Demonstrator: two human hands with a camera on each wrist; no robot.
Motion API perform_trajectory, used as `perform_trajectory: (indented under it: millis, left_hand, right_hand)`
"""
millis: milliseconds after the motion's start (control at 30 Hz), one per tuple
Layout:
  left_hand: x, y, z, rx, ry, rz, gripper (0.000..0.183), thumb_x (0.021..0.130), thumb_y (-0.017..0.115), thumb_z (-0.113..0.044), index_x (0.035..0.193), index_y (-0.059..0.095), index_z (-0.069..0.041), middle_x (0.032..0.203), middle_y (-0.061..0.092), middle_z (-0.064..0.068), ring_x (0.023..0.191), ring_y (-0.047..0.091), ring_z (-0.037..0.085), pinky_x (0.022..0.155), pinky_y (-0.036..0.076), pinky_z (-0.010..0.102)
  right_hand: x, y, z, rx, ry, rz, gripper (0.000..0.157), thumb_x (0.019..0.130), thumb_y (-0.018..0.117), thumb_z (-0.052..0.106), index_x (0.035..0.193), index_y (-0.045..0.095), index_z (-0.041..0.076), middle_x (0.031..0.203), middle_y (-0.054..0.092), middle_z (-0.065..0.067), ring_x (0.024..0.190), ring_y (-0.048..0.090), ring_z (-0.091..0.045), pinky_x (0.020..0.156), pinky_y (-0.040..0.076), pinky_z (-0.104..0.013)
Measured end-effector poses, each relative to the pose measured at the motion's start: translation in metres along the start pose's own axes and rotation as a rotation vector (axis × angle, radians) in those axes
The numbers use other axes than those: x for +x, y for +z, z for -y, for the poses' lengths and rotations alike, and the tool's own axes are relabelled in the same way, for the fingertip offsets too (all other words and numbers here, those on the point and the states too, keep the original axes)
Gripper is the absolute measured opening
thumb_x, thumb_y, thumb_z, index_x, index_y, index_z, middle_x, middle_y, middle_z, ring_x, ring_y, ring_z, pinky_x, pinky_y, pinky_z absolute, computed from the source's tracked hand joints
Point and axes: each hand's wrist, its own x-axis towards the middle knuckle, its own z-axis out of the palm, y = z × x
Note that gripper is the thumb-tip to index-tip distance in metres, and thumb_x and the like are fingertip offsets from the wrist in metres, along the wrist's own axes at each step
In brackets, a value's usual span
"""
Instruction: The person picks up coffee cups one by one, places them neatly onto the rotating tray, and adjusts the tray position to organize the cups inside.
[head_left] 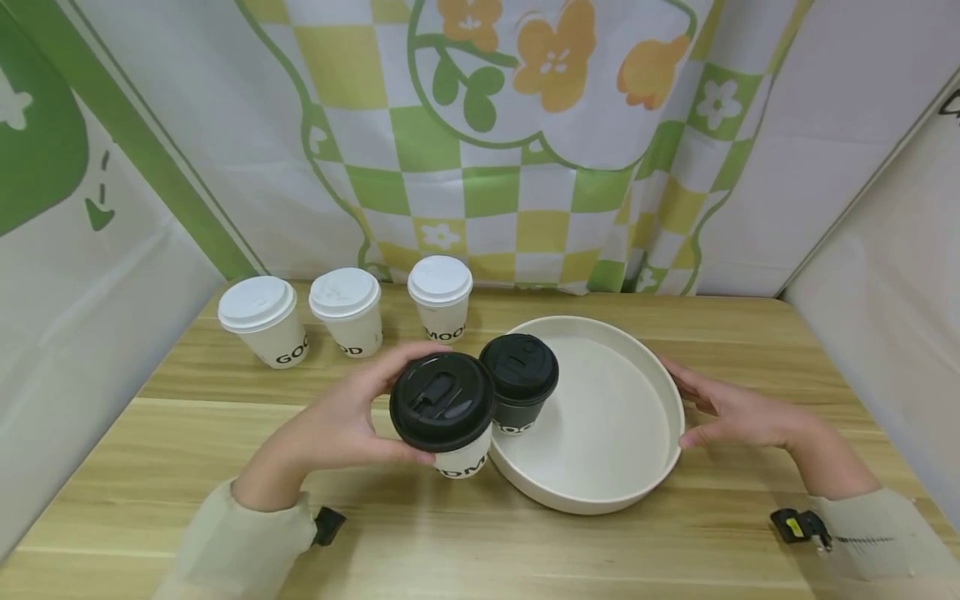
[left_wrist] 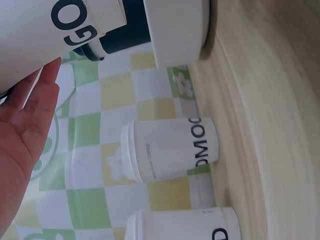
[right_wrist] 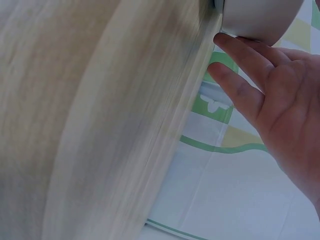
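Note:
My left hand (head_left: pixel 341 425) grips a white paper cup with a black lid (head_left: pixel 442 402), thumb in front and fingers behind. The left wrist view shows the cup's white wall (left_wrist: pixel 30 35) with black letters, lifted off the table. Just right of it, a dark cup with a black lid (head_left: pixel 519 379) stands inside the left part of a round cream tray (head_left: pixel 600 417). My right hand (head_left: pixel 750 414) is at the tray's right side, its extended fingers against the outer wall, also seen in the right wrist view with the tray wall (right_wrist: pixel 260 20) at the fingertips.
Three white-lidded paper cups stand along the back left: a left one (head_left: pixel 262 321), a middle one (head_left: pixel 348 312) and a right one (head_left: pixel 441 298). Behind the wooden table (head_left: pixel 390 542) hangs a checked, flowered curtain (head_left: pixel 487 183). White fabric walls border both sides.

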Motion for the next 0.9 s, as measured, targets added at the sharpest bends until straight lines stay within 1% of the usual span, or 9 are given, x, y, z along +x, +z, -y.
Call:
perform_trajectory:
  millis: [67,133,200,333,467,600,667,733,900]
  left_hand:
    - [0.002,0.002,-0.003,0.010,0.012,0.010,0.100,0.063,0.096,-0.022,0.147,0.043,-0.014,0.141,0.056,-0.001,0.129,0.054,0.015,0.104,0.051,0.036]
    - [0.005,0.004,-0.005,0.019,0.027,0.019,0.100,0.063,0.096,-0.024,0.147,0.043,-0.014,0.141,0.056,-0.001,0.129,0.054,0.015,0.102,0.052,0.036]
    - [0.008,0.007,-0.007,0.025,0.041,0.028,0.099,0.063,0.095,-0.024,0.146,0.043,-0.013,0.140,0.056,-0.001,0.128,0.055,0.016,0.100,0.052,0.036]
    - [0.015,0.013,-0.013,0.029,0.064,0.055,0.099,0.063,0.095,-0.026,0.146,0.043,-0.016,0.139,0.058,-0.002,0.127,0.056,0.016,0.099,0.053,0.036]
    - [0.024,0.021,-0.019,0.012,0.092,0.098,0.099,0.064,0.095,-0.026,0.146,0.041,-0.019,0.138,0.057,-0.003,0.127,0.056,0.015,0.101,0.052,0.036]
    - [0.034,0.029,-0.023,0.005,0.121,0.137,0.099,0.065,0.095,-0.027,0.147,0.041,-0.019,0.137,0.058,-0.003,0.127,0.056,0.014,0.101,0.052,0.034]
    - [0.038,0.034,-0.024,0.007,0.135,0.152,0.099,0.065,0.094,-0.029,0.147,0.040,-0.018,0.137,0.059,-0.002,0.126,0.056,0.013,0.100,0.053,0.033]
    - [0.043,0.039,-0.024,0.003,0.143,0.166,0.099,0.065,0.094,-0.029,0.147,0.040,-0.018,0.137,0.059,-0.002,0.126,0.056,0.012,0.101,0.052,0.031]
    - [0.052,0.051,-0.023,0.002,0.179,0.180,0.098,0.065,0.094,-0.029,0.146,0.040,-0.016,0.135,0.060,-0.001,0.124,0.057,0.011,0.098,0.053,0.027]
  right_hand:
    - [0.000,0.000,0.000,0.014,0.004,-0.002,0.103,0.087,0.074,0.007,0.160,0.002,0.005,0.161,0.015,-0.032,0.140,0.028,-0.051,0.104,0.028,-0.008]
    - [0.000,0.000,0.001,0.016,-0.006,-0.002,0.102,0.087,0.074,0.006,0.159,0.001,0.004,0.160,0.014,-0.033,0.139,0.026,-0.055,0.104,0.028,-0.008]
    - [0.000,0.000,0.001,0.021,-0.003,-0.002,0.103,0.087,0.074,0.006,0.160,0.002,0.005,0.161,0.014,-0.033,0.139,0.026,-0.056,0.104,0.028,-0.008]
    - [-0.001,0.001,0.001,0.021,-0.013,-0.002,0.103,0.086,0.074,0.006,0.159,0.001,0.004,0.159,0.014,-0.035,0.138,0.024,-0.061,0.104,0.028,-0.008]
    - [-0.001,0.001,0.000,0.024,0.000,-0.004,0.103,0.087,0.074,0.007,0.159,0.001,0.004,0.159,0.014,-0.035,0.138,0.025,-0.061,0.104,0.028,-0.008]
    - [-0.001,0.001,-0.003,0.027,0.018,-0.009,0.103,0.087,0.074,0.007,0.159,0.001,0.005,0.160,0.015,-0.034,0.138,0.025,-0.058,0.103,0.028,-0.007]
    - [-0.001,0.001,-0.004,0.024,0.021,-0.011,0.103,0.087,0.074,0.008,0.160,0.001,0.005,0.160,0.015,-0.033,0.140,0.026,-0.053,0.104,0.028,-0.007]
    - [-0.001,0.001,-0.006,0.024,0.016,-0.011,0.102,0.087,0.073,0.008,0.160,0.001,0.006,0.160,0.015,-0.033,0.142,0.028,-0.043,0.104,0.028,-0.007]
    - [-0.002,0.001,-0.006,0.041,-0.024,-0.007,0.101,0.088,0.072,0.006,0.159,0.000,0.004,0.160,0.011,-0.036,0.142,0.030,-0.008,0.106,0.027,-0.006]
